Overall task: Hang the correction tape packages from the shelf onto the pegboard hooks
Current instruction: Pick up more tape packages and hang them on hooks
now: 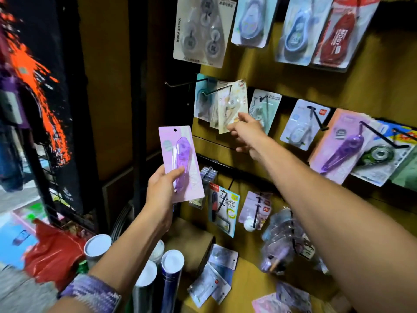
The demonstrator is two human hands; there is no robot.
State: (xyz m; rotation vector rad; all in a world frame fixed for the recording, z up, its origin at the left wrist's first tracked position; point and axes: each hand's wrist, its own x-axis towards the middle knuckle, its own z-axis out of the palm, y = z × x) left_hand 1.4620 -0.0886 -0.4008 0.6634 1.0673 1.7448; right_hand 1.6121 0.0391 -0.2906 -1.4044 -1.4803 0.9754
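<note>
While the left hand holds a pink correction tape package upright by its lower end, its long axis runs nearly vertical, with the punched hang hole at the top edge, above the grip and clear of the fingers. That hand's thumb lies across the purple dispenser on the front and its fingers wrap behind the card, a firm clasp around the package. Up and to the right of the hole, a bare wire hook sticks out from the yellow-brown pegboard, its tip pointing left toward the viewer; the package is near it but apart, lower and to the left. The right hand reaches farther in, nearer the board, fingers loosely spread and holding nothing, fingertips at or just beside the bottom of a cream package hanging on the next hook; blur hides whether they touch. More packages lie on the shelf below.
</note>
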